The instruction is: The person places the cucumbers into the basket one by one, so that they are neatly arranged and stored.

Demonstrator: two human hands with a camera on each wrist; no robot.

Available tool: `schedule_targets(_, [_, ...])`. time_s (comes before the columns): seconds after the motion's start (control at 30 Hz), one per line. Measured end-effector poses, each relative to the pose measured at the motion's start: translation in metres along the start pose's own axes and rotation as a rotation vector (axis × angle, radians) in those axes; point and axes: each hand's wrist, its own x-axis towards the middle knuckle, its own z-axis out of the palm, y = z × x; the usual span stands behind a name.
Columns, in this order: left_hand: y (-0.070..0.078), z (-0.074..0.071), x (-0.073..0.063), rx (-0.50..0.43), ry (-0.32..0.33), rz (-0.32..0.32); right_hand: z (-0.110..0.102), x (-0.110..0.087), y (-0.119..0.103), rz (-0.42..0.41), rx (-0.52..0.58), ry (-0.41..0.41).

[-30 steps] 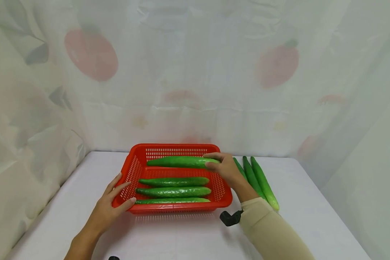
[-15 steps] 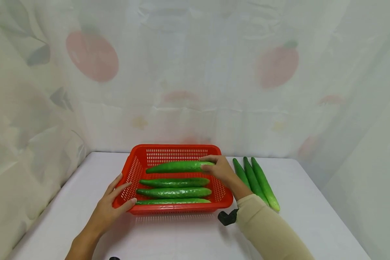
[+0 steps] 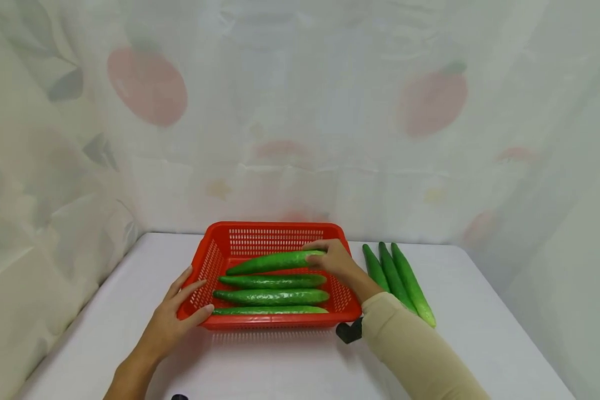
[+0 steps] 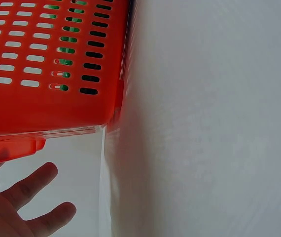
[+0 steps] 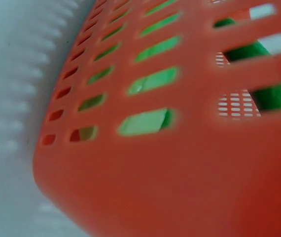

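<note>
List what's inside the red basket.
Three cucumbers lie in the red basket; the right hand holds a fourth cucumber behind them, partly covering one end. The front rim partly hides the nearest cucumber.

Front cucumber (image 3: 270, 310) partly behind basket rim (image 3: 275, 319).

Basket (image 3: 270, 319) on table (image 3: 260, 366); four cucumbers (image 3: 271, 298) inside; three more cucumbers (image 3: 396, 278) right of basket.
</note>
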Motion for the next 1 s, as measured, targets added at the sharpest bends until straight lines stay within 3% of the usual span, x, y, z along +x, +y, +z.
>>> schedule_targets(0.4, [0.0007, -0.0007, 0.0003, 0.023, 0.012, 0.015, 0.0054, 0.0037, 0.001, 0.028, -0.019, -0.049])
schedule_targets(1.0, [0.0001, 0.0032, 0.0034, 0.017, 0.008, 0.013, 0.0056, 0.0029, -0.001, 0.072, -0.095, 0.082])
